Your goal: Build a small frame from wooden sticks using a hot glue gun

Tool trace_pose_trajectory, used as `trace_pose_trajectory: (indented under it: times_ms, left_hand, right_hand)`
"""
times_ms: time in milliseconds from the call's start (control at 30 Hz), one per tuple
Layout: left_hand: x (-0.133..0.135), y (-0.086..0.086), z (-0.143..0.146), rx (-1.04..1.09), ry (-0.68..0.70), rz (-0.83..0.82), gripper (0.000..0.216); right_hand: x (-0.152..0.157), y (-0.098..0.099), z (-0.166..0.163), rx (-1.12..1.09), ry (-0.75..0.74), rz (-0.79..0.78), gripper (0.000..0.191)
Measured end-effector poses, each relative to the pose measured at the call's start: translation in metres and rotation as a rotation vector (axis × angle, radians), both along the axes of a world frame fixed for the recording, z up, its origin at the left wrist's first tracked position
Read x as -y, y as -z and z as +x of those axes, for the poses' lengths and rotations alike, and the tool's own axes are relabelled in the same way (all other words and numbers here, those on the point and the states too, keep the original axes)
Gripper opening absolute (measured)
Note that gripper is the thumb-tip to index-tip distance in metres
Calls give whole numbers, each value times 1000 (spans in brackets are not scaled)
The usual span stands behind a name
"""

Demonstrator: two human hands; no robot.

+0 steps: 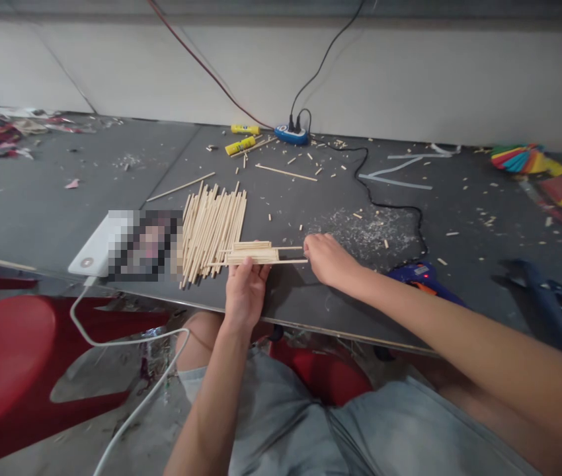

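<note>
Your left hand (246, 287) pinched a small, pale assembly of thin wooden sticks (252, 254) above the dark grey tabletop (305, 297); your right hand (329, 260) curled beside its protruding ends, gripping what, I couldn't tell.

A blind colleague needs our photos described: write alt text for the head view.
A person's left hand holds a stick assembly over a grey table, the right hand near its protruding ends. A pile of sticks lies beside it, a blue power strip farther back.

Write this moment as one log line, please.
left hand: holds small pale wooden-stick frame | right hand: curled by its end | nearby: pile of pale wooden sticks
</note>
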State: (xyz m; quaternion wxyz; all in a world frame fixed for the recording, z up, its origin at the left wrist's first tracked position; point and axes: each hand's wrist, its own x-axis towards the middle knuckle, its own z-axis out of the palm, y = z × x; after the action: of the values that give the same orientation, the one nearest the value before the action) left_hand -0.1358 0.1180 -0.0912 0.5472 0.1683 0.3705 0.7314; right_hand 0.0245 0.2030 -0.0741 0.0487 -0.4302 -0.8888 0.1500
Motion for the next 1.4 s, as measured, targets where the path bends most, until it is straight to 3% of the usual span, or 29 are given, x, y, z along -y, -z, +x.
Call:
trace_pose_trajectory:
  times_ms: [233, 433, 600, 900, 1400]
  left_hand:
    - [0, -1, 3, -41, -38, 12, 21]
    - [0, -3, 10, -58, -58, 42, 22]
    - [3, -5, 23, -50, -34, 44, 20]
    - [2, -2, 42, 1, -3, -1, 14]
    - [0, -1, 46, 21, -42, -37, 16]
  right_hand:
    - [-11, -22, 9, -185, 144, -85, 20]
    - [8, -48, 2, -601, 201, -391, 11]
    - [24, -50, -6, -690, 189, -513, 9]
    - [30, -37, 3, -693, 232, -472, 9]
    - [29, -31, 2, -720, 246, -442, 9]
